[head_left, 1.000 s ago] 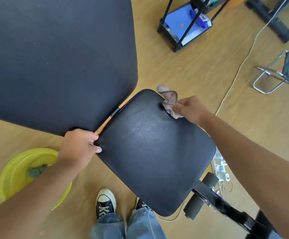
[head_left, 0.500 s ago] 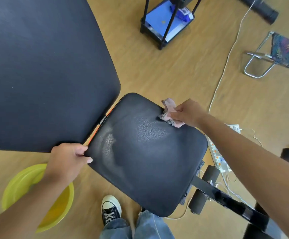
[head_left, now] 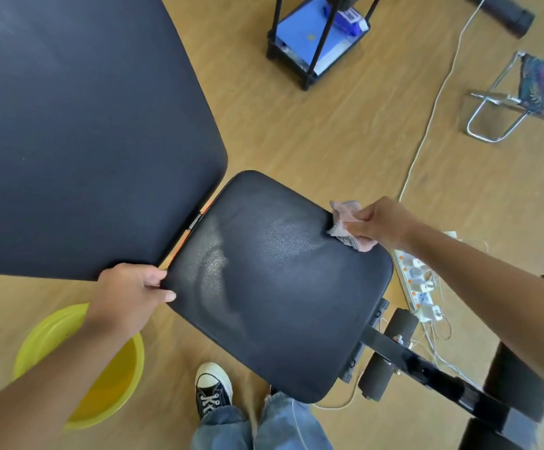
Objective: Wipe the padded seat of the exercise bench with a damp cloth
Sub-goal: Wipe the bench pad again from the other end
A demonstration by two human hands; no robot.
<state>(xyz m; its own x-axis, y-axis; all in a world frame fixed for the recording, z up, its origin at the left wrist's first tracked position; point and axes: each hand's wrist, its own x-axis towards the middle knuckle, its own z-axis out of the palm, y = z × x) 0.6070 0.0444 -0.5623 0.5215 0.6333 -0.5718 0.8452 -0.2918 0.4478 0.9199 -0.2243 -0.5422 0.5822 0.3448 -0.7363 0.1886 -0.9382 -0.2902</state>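
Note:
The black padded seat (head_left: 283, 287) of the exercise bench fills the middle of the view, with wet streaks shining across its surface. My right hand (head_left: 381, 222) is closed on a crumpled pink cloth (head_left: 345, 222) and presses it on the seat's far right edge. My left hand (head_left: 131, 297) grips the seat's left corner, thumb on top, beside the gap to the large black backrest pad (head_left: 79, 131).
A yellow basin (head_left: 108, 384) with water sits on the wooden floor at lower left, partly behind my forearm. A power strip (head_left: 420, 287) with a white cable lies right of the seat. The bench frame and foam roller (head_left: 384, 362) extend lower right. My shoe (head_left: 213, 388) is below the seat.
My right hand has slid the cloth along the seat's far edge toward the right corner. The left hand keeps its grip on the seat's left corner. The view has shifted.

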